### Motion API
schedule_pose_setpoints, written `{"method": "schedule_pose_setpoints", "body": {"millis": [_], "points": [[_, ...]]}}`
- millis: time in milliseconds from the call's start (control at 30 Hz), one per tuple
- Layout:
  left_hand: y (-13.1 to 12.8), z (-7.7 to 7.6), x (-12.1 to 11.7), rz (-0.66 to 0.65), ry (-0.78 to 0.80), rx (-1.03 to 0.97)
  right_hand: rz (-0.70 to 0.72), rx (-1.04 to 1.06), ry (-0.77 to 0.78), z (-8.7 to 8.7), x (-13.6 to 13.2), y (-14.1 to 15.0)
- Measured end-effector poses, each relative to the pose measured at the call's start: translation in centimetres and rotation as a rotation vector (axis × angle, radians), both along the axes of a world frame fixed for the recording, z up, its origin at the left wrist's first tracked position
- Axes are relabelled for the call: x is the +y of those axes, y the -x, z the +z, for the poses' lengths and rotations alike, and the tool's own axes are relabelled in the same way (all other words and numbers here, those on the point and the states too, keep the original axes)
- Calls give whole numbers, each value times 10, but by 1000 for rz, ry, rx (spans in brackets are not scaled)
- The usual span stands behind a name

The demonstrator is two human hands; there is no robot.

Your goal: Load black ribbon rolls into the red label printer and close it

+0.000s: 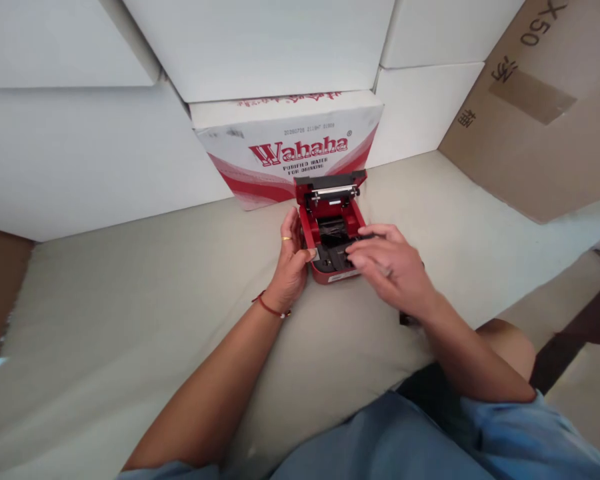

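The left hand [293, 260] clamps the left side of the red device [334, 257], its thumb on the front left corner. The right hand [393, 267] bends its fingers over the front right part; whether they pinch anything cannot be told. The device sits on the pale surface [180, 287], its lid [330, 189] raised, in front of the Wahaha box [290, 150]. White boxes [260, 47] stand behind, and a brown carton [545, 140] stands at right.
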State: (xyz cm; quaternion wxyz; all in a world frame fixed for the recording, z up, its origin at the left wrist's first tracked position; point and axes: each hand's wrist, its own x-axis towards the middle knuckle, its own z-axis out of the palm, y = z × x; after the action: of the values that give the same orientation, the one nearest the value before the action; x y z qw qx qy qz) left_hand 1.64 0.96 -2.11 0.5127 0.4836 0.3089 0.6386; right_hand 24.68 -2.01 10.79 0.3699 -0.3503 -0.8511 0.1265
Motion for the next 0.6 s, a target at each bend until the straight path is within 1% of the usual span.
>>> {"method": "schedule_pose_setpoints", "body": {"millis": [67,100,167,200,267,367,467,600], "points": [[-2,-4,3,15,-27,-16,-16,-103,158,24,20,3],[-3,-5,4,16,-34,-20,-35,-189,217,35,32,8],[-5,-6,7,11,-31,-22,-93,-436,300,50,53,23],[-5,-7,8,10,-27,-24,-136,-575,326,54,62,32],[-6,-7,9,11,-21,-26,-227,-816,346,58,76,52],[-8,-6,10,22,-17,-21,-292,-1037,348,55,85,77],[-9,-5,11,24,1,-3,-282,-1132,382,53,87,91],[-10,-3,12,15,30,10,-298,-1140,384,52,87,92]]}}
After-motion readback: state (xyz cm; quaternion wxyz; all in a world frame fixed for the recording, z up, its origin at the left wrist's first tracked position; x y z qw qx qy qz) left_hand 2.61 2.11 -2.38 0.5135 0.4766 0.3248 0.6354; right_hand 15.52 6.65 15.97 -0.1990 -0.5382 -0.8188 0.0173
